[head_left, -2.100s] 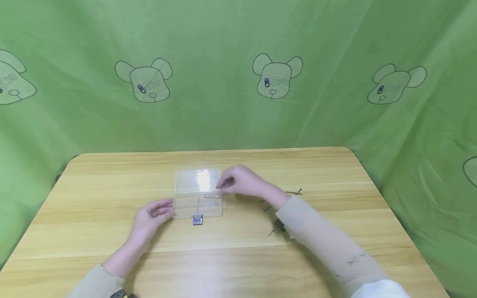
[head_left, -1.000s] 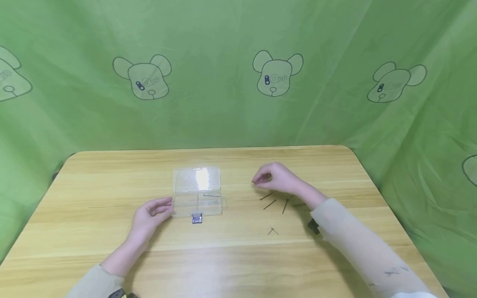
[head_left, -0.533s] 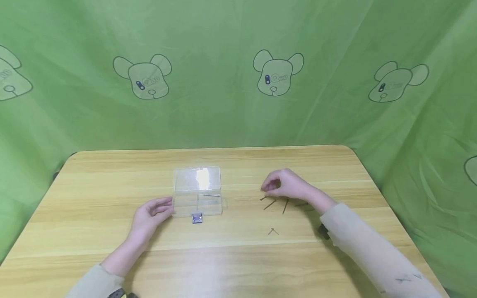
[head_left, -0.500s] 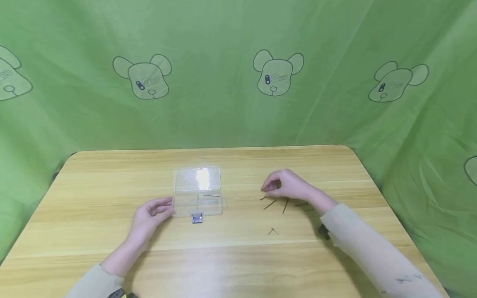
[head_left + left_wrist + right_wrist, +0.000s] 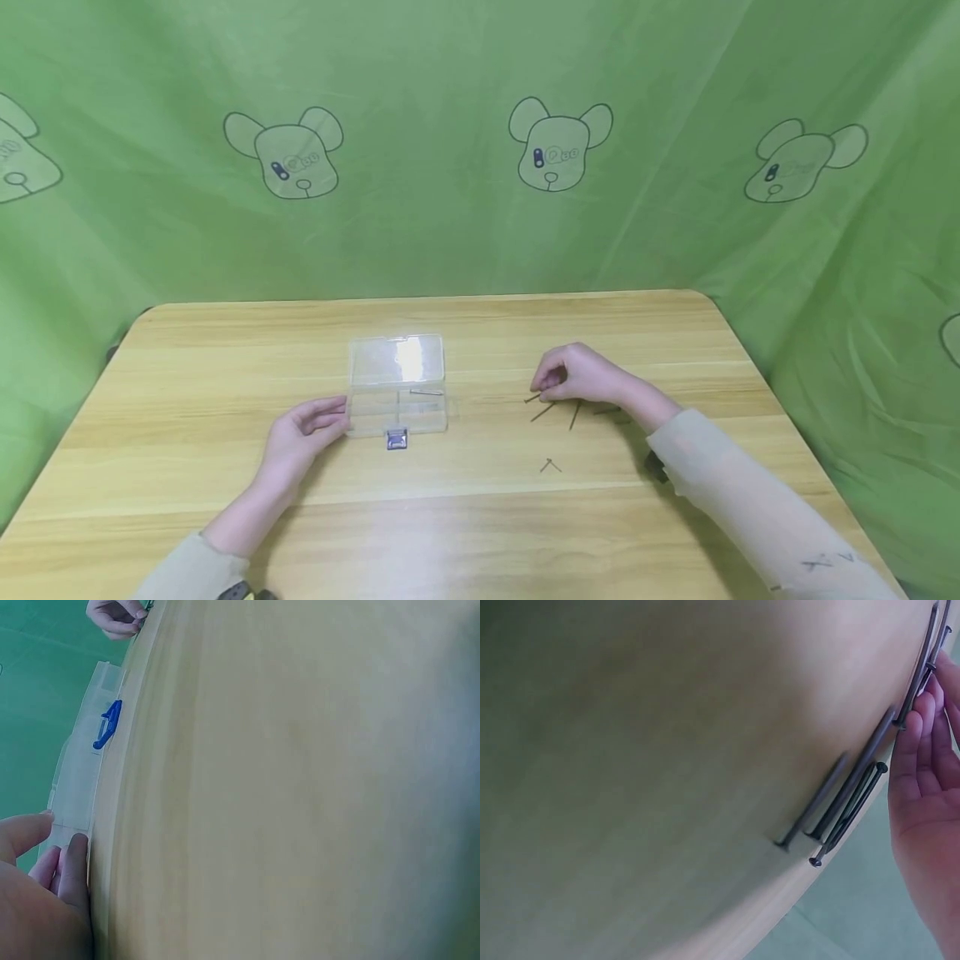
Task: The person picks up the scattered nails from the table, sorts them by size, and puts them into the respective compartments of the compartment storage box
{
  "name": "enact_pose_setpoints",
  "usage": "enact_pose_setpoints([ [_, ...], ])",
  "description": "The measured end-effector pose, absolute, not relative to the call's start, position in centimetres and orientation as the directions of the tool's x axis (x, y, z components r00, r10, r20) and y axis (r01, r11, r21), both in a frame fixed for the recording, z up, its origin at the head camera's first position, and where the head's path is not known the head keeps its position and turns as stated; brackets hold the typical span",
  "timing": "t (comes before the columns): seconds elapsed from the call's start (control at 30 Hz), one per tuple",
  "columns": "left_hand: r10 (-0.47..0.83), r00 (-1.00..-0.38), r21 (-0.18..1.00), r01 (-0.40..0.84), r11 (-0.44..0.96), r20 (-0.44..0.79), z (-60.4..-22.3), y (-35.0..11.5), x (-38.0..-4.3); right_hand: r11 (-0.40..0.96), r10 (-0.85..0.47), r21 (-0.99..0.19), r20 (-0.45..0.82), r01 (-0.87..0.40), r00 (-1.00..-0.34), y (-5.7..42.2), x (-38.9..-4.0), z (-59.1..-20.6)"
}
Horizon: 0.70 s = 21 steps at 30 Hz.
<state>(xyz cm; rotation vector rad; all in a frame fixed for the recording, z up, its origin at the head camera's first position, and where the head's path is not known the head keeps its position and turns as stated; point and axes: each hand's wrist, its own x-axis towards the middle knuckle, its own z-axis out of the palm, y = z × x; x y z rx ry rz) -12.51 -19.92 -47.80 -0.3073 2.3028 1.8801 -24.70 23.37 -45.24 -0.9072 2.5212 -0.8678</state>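
A clear plastic compartment box (image 5: 372, 406) lies on the table with its lid (image 5: 375, 362) raised back. One silvery nail (image 5: 426, 392) rests in its back right compartment, and a blue latch (image 5: 397, 438) hangs at the front. My left hand (image 5: 295, 437) rests its fingertips and thumb against the box's left end, not wrapped round it. Right of the box, my right hand (image 5: 581, 375) pinches a dark nail (image 5: 532, 399) between thumb and fingertips, the nail low at the table. Several other nails (image 5: 855, 780) lie beneath and beside that hand.
Two smaller nails (image 5: 550, 465) lie crossed nearer the front. More nails (image 5: 611, 411) sit partly under the right wrist. A dark object (image 5: 656, 466) shows beneath the right sleeve. The wooden table (image 5: 420, 533) ends at a green curtain (image 5: 435, 242).
My right hand has moved from the box rightward to the scattered nails and lowered onto one. A nail stays in the box. My left hand has kept its place.
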Motion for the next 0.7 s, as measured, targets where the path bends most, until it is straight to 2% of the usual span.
enact_pose_setpoints([
  [0.4,-0.06,-0.968,0.951,-0.249,0.181,-0.242,-47.86,-19.75,-12.36,0.582,-0.675,-0.65,-0.05,-0.489,-0.737,23.52,-24.91,-45.73],
  [0.7,-0.06,-0.969,0.952,-0.246,0.18,-0.239,-47.84,-19.77,-12.38,0.599,-0.661,-0.653,-0.075,-0.464,-0.747,23.45,-24.99,-45.95],
])
